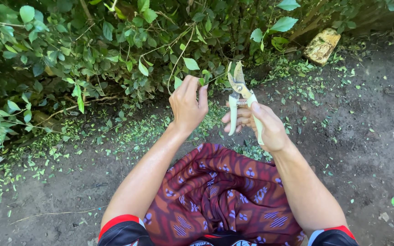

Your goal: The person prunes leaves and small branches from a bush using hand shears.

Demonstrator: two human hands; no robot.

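Note:
My left hand (pixel 189 104) pinches a thin green twig (pixel 215 78) that reaches out from the leafy hedge (pixel 92 50). My right hand (pixel 261 124) grips pruning shears (pixel 241 98) with pale green handles. The blades point up and stand slightly apart, right next to the twig, just right of my left fingertips. Both forearms stretch forward over a dark red patterned cloth (pixel 224 191) across my lap.
Bare dark soil (pixel 365 136) is strewn with cut leaf bits, thickest under the hedge (pixel 128 134). A yellowish stone block (pixel 322 44) lies at the hedge's foot, upper right. A thin fallen stem (pixel 55 213) lies on the ground at lower left.

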